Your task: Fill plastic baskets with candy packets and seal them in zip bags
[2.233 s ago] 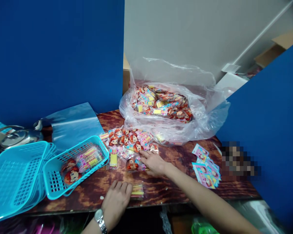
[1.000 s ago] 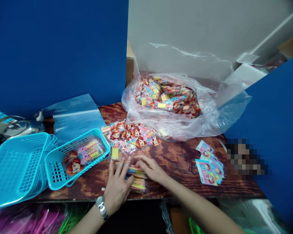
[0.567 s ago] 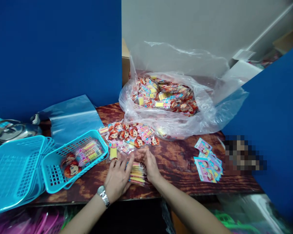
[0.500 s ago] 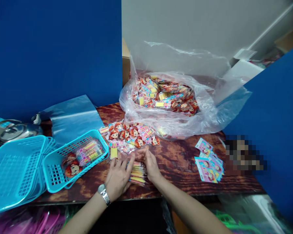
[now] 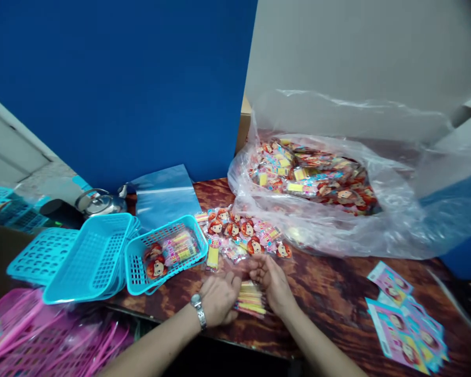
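Near the table's front edge, a stack of clear packets of yellow and orange sticks (image 5: pixel 251 299) lies between my two hands. My left hand (image 5: pixel 220 299), with a metal watch on its wrist, grips the stack's left side, fingers bent and partly hidden. On the right side, my right hand (image 5: pixel 273 285) cups the stack with curled fingers. Just beyond them is a loose pile of flat packets (image 5: pixel 255 245) printed with a red-haired cartoon head. A blue basket (image 5: pixel 137 283) to the left holds similar packets, heads at one end and sticks at the other.
Behind the pile, a large clear plastic bag (image 5: pixel 396 220) stands open, full of the same packets. Printed cards (image 5: pixel 406 330) are fanned out at right. Stacked blue baskets (image 5: pixel 98 251), a metal kettle (image 5: pixel 102 203) and a blue plastic sheet (image 5: pixel 165 193) stand left. Pink baskets (image 5: pixel 58 335) sit below.
The view has swung left, so the table's contents appear farther right. My left hand's fingers have drawn in from lying spread over the packets. Both hands remain around the stack.
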Demonstrator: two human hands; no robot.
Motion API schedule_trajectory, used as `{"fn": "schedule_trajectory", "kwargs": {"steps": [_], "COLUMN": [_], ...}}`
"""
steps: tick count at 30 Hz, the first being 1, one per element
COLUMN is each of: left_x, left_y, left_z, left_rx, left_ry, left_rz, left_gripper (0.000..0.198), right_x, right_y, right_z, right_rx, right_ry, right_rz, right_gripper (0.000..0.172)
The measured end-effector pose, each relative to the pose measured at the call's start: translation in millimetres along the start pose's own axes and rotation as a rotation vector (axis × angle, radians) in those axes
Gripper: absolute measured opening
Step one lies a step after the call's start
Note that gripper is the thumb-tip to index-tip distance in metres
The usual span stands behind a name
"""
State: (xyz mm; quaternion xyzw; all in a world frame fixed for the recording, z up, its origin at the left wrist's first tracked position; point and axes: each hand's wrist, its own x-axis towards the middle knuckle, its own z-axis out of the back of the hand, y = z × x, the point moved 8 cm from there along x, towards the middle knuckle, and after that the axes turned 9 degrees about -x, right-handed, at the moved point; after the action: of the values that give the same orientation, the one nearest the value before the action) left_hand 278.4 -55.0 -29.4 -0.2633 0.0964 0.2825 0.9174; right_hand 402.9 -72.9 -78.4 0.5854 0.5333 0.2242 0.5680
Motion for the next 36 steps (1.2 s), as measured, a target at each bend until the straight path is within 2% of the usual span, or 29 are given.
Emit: {"fn": "schedule_trajectory", "kwargs": {"steps": [3, 5, 7, 9, 11, 13, 16, 20, 23, 25, 28, 32, 34, 36], "left_x": [-17.8, -37.4, -61.3, -85.6, -102.1, -107.6, -98.5, -76.0, -63.9, -59.3, -56.6, -60.8, -64.2, -66.4], "left_y": [10.8, 16.9, 25.8, 44.0, 65.9, 91.1, 125.2, 150.5, 152.7, 151.6, 150.3, 147.5, 143.6, 139.2], "left_z": [6.5, 21.2, 49.1, 85.9, 119.0, 139.2, 135.6, 109.1, 97.9, 96.0, 98.4, 106.5, 106.9, 103.5], "left_rx": [-0.058, -0.145, -0.349, -0.600, -0.742, -0.876, -1.064, -1.076, -1.020, -0.977, -0.897, -0.807, -0.815, -0.858], "left_ry": [-0.032, -0.065, -0.129, -0.211, -0.215, -0.172, -0.028, 0.080, 0.112, 0.111, 0.058, -0.066, -0.067, -0.015], "left_rz": [0.100, 0.147, 0.178, 0.232, 0.251, 0.260, 0.302, 0.377, 0.381, 0.370, 0.357, 0.365, 0.366, 0.361], "left_gripper": [0.043, 0.044, 0.047, 0.047, 0.049, 0.053, 0.053, 0.052, 0.047, 0.046, 0.049, 0.049, 0.048, 0.046], "right_x": [1.3, -1.1, -5.0, -8.7, -11.5, -13.9, -17.3, -24.8, -37.7, -48.9, -56.7, -51.0, -48.2, -46.7], "right_y": [7.6, 10.9, 13.0, 14.5, 16.0, 18.7, 25.2, 42.2, 65.8, 77.2, 76.1, 61.1, 54.7, 50.9], "right_z": [-7.5, -15.9, -26.0, -36.4, -49.0, -63.7, -83.3, -101.0, -113.1, -124.9, -145.0, -161.3, -165.0, -166.6], "right_rx": [0.033, 0.008, -0.046, -0.131, -0.253, -0.384, -0.579, -0.792, -0.863, -0.942, -1.130, -1.311, -1.351, -1.365], "right_ry": [0.015, 0.039, 0.082, 0.130, 0.201, 0.286, 0.363, 0.359, 0.305, 0.295, 0.327, 0.349, 0.362, 0.366], "right_rz": [0.003, 0.002, 0.013, 0.046, 0.100, 0.177, 0.296, 0.468, 0.737, 0.951, 1.166, 1.245, 1.249, 1.249], "right_gripper": [0.044, 0.043, 0.041, 0.039, 0.038, 0.036, 0.033, 0.025, 0.020, 0.025, 0.031, 0.031, 0.031, 0.030]}}
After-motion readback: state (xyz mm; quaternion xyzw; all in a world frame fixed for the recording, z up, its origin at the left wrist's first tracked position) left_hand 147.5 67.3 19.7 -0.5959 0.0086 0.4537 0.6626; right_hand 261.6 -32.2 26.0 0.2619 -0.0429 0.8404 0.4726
